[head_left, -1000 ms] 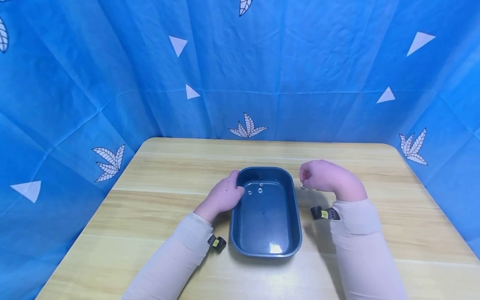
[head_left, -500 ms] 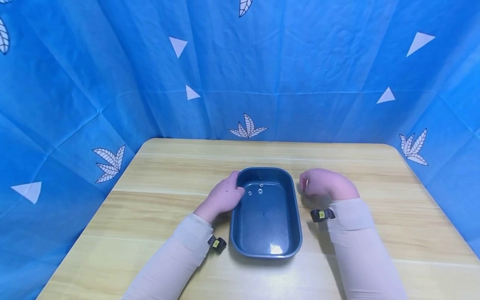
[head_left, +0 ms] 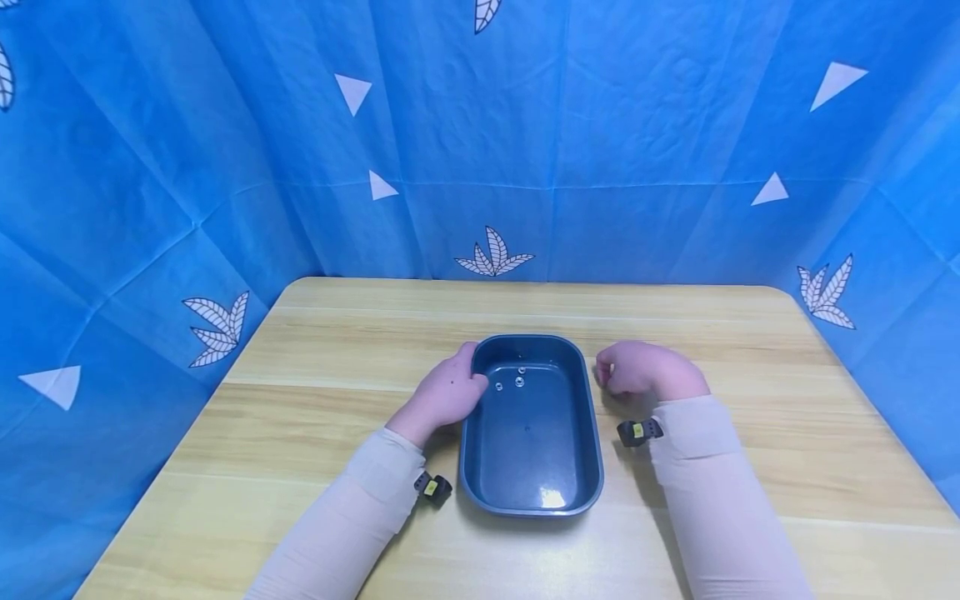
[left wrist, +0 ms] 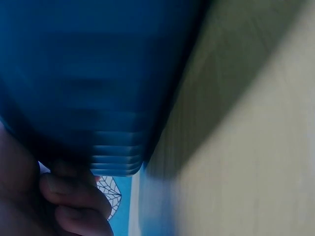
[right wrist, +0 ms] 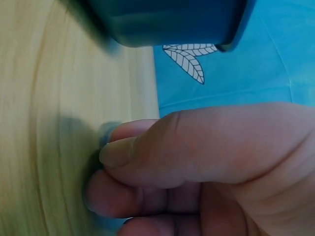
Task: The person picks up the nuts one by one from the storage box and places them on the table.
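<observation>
A dark blue rectangular tray [head_left: 528,450] stands on the table in the head view. My left hand [head_left: 448,387] grips its upper left rim, thumb over the inside and fingers curled outside, as the left wrist view shows. Three small silver nuts [head_left: 520,382] lie inside near the far end. Just right of the tray, my right hand [head_left: 648,368] is low over the table with thumb and fingertips pinched together. In the right wrist view, a small blurred grey nut [right wrist: 105,133] shows at the fingertips, mostly hidden by the thumb.
The wooden table [head_left: 330,333] extends around the tray on all sides. A blue curtain [head_left: 637,125] with white leaves and triangles hangs behind and beside it. Black wrist cameras sit on both cuffs, the right one [head_left: 636,432] near the tray's right wall.
My right hand has come down slightly toward the near side and closer to the tray. The nut seen under its fingertips no longer shows in the head view. Left hand and tray stay put.
</observation>
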### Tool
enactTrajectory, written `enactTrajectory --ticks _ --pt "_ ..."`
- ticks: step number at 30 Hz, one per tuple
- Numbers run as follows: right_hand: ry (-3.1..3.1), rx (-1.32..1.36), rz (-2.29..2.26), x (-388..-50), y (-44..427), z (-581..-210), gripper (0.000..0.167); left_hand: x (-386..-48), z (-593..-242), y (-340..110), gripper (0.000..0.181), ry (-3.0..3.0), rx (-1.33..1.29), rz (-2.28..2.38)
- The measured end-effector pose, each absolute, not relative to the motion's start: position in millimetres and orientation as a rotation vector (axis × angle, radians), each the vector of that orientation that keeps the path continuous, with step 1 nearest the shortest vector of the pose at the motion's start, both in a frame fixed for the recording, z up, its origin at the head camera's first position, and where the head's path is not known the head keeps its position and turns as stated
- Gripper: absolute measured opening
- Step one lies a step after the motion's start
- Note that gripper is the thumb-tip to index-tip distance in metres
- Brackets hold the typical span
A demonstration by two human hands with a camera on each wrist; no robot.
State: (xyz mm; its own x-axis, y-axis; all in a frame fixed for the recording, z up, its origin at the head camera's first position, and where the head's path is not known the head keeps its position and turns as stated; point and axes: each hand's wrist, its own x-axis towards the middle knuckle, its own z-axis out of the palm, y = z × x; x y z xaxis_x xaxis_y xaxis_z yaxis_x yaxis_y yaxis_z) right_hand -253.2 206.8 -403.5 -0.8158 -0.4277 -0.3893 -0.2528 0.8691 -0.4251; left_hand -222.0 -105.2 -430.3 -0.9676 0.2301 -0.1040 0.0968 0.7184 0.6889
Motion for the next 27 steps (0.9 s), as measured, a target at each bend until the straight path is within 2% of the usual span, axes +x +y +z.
enactTrajectory --ticks 19,27 --pt "2.552 -0.485 -0.566 -252 209 -401 0.028 -222 -429 -106 0.059 2.745 0.292 1.084" --pt "2.575 -0.479 -0.602 -251 213 -392 0.015 -221 -429 -105 0.059 2.735 0.281 1.094"
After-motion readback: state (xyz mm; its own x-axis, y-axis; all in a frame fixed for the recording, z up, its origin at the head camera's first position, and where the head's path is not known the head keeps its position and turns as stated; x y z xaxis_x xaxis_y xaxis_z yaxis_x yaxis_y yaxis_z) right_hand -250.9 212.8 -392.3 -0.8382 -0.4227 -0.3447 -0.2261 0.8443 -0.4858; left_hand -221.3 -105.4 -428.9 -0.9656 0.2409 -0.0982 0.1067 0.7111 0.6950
